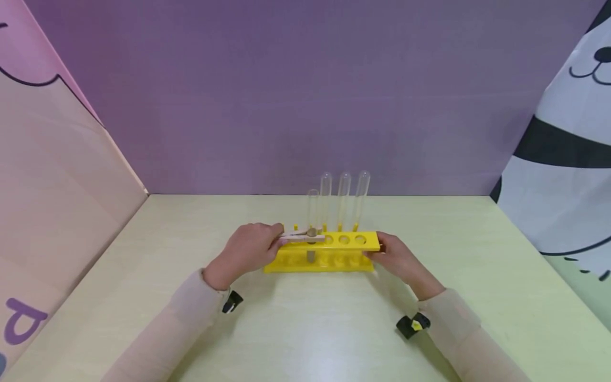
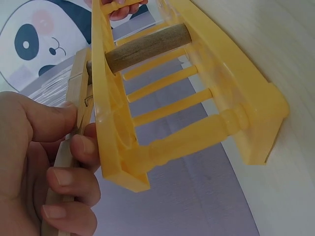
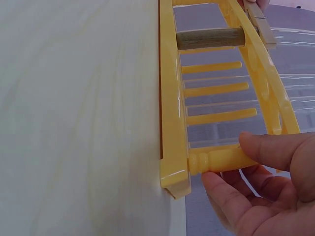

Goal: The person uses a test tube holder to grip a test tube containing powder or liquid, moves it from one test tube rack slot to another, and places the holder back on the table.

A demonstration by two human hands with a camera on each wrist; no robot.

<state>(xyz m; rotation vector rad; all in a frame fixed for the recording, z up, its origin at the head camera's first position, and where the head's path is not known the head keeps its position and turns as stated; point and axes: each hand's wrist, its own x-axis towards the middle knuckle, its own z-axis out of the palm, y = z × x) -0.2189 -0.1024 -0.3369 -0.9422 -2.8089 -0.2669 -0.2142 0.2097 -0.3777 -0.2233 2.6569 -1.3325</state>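
A yellow test tube rack (image 1: 339, 248) stands on the table. My left hand (image 1: 248, 246) grips a wooden test tube clamp (image 1: 300, 238), with thumb and curled fingers around its handle. The clamp's jaws lie at an upright clear test tube (image 1: 312, 209), just above the rack's top shelf. Brownish filling (image 2: 147, 48) shows in the tube's lower part, between the two shelves. At the rack's right end, my right hand (image 1: 398, 260) pinches the yellow end post (image 3: 221, 160) between thumb and fingers.
Three clear test tubes (image 1: 344, 193) sit upside down on pegs along the rack's back. A purple wall (image 1: 305, 106) rises behind the pale table (image 1: 305, 329). Printed panels stand at the left and right.
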